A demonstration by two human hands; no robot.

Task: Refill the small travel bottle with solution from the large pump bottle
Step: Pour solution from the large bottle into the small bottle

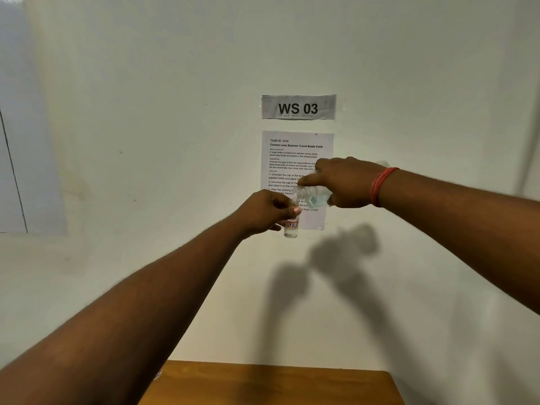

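A: Travel bottle (291,226) position? Start from the near side.

B: Nearest item is the wooden tabletop (271,384), its far edge against the wall; only a strip at the bottom of the view shows. Both forearms reach out above it. The travel bottle is held in the air well above the tabletop, upright, clear, with a small label marked in red and blue.

A: Grip on it?

B: Left hand (263,213) has fingers and thumb curled round its upper part, near the neck. Lower half hangs free below the hand.

A: And the large bottle (311,195)?

B: Right hand (343,182) is wrapped round its body, index finger lying along the top. It is tipped nearly level, open threaded mouth just over the travel bottle's opening. Whether they touch, cannot tell. Bluish liquid sits in the neck end. Red thread band (380,185) on the right wrist.

A: Behind?

B: On the wall (146,112), an instruction sheet (295,159), and above it a sign (298,107) reading WS 03.
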